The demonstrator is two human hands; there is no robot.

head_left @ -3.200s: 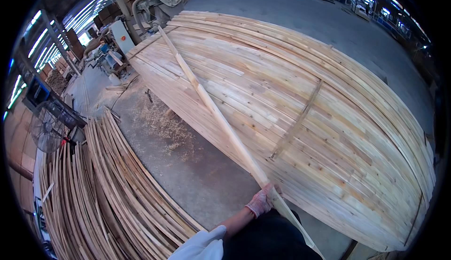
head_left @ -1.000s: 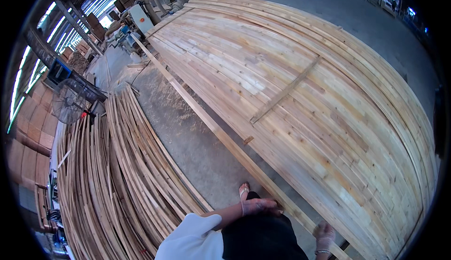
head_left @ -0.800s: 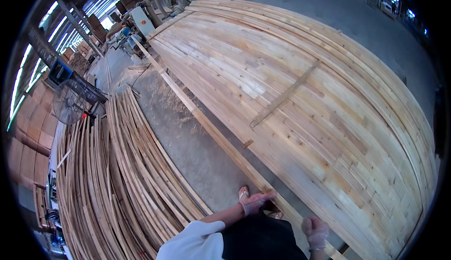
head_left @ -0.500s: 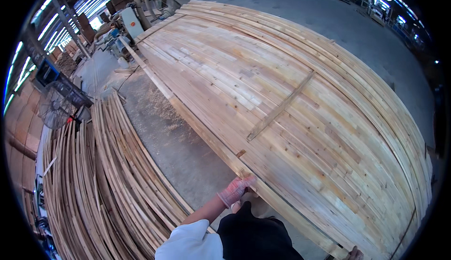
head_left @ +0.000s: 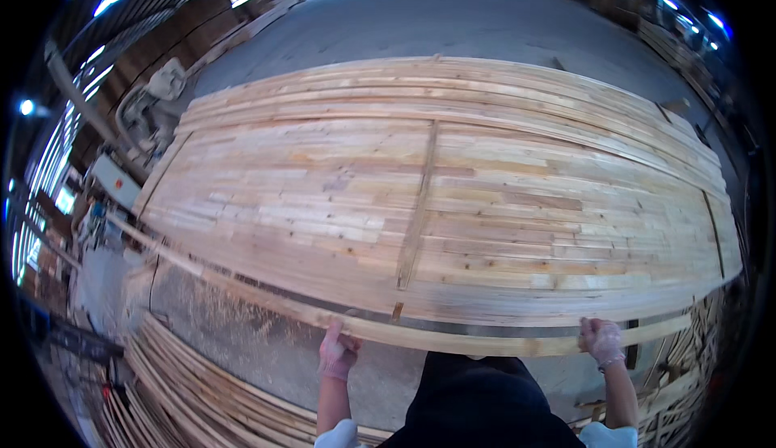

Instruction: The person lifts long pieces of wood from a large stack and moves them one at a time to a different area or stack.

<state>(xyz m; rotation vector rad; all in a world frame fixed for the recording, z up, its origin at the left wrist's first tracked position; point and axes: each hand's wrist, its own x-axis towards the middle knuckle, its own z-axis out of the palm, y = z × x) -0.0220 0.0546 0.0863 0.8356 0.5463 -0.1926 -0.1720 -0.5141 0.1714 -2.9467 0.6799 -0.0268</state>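
A long, narrow wooden strip (head_left: 453, 340) spans the view in front of my body, held by both hands. My left hand (head_left: 339, 349), in a pinkish glove, is closed round it left of centre. Farther along to the right, my right hand (head_left: 601, 340), gloved too, grips the same strip. Just beyond it lies a broad stack of pale jointed boards (head_left: 339, 197), with a dark gap showing between strip and stack. A thin crosspiece (head_left: 418, 213) lies across the boards near the middle.
Many loose wooden strips (head_left: 194, 391) are piled on the floor at the lower left, and more lie at the lower right (head_left: 679, 367). Wood shavings (head_left: 202, 310) cover the floor near the left pile. Machinery (head_left: 113, 179) stands at the far left.
My view has turned to the right, so the board stack now lies crosswise. My right hand, earlier at the lower edge, now shows fully on the strip, which stands apart from the stack.
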